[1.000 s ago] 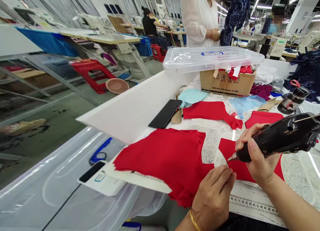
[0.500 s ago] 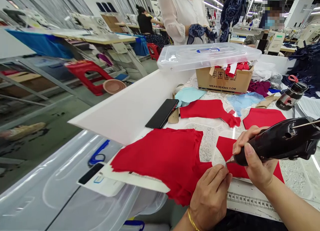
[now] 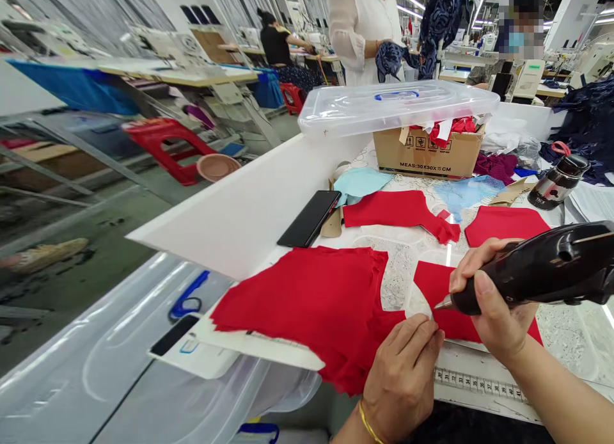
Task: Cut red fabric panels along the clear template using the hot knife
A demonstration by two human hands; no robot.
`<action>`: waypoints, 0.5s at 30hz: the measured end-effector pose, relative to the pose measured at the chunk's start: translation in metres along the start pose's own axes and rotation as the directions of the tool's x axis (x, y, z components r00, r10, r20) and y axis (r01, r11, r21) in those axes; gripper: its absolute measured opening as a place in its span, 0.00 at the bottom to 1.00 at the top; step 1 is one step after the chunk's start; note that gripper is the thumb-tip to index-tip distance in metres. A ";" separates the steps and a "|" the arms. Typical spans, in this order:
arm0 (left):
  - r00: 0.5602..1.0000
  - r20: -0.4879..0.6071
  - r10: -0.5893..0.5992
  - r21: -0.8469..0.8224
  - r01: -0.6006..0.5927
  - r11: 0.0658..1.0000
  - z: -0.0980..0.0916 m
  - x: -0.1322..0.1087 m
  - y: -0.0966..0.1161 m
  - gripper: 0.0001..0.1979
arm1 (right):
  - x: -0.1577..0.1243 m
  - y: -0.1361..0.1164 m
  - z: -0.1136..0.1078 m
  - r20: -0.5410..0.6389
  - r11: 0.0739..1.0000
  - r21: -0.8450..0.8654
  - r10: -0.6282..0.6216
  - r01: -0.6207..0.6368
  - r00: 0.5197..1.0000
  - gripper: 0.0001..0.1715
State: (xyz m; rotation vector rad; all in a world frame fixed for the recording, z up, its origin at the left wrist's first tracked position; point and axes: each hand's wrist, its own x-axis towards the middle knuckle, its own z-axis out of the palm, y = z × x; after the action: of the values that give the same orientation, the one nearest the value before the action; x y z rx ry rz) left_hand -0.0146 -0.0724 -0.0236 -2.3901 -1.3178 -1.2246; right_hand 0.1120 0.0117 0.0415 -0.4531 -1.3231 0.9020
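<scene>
Head view: a white-edged work table (image 3: pixel 215 229) filled the centre and lower right of the frame, with a cardboard box (image 3: pixel 428 155) at its far side and a black phone (image 3: pixel 309 219) lying clear of the working area. At lower centre, a translucent plastic template (image 3: pixel 416 302) lay over a red fabric panel (image 3: pixel 444 287), beside a larger red fabric stack (image 3: pixel 297 306), apparently placed for direct access. The left hand (image 3: pixel 400 380) pressed nearby with fingers (image 3: pixel 422 335) together, seemingly to pin the template, while the right hand (image 3: pixel 494 303) had its fingers (image 3: pixel 472 284) wrapped around a black power tool (image 3: pixel 542 271), metal tip beside the template's edge.
</scene>
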 end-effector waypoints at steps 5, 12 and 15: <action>0.999 0.051 0.005 0.037 -0.007 0.999 0.001 -0.005 -0.002 0.19 | 0.019 0.009 -0.007 -0.129 0.997 -0.052 -0.059 0.053 0.990 0.11; 0.996 0.092 0.021 0.094 -0.030 0.995 0.002 -0.007 -0.004 0.22 | 0.046 0.042 -0.010 -0.245 0.983 -0.159 -0.125 0.088 0.961 0.16; 0.995 0.101 0.025 0.095 -0.035 0.995 0.002 -0.008 -0.004 0.22 | 0.049 0.049 -0.009 -0.267 0.983 -0.168 -0.121 0.078 0.956 0.20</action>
State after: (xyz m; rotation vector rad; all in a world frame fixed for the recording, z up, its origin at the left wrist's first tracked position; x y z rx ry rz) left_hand -0.0191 -0.0742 -0.0316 -2.4219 -1.3313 -1.0218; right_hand 0.1055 0.0803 0.0340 -0.6055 -1.1519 0.6280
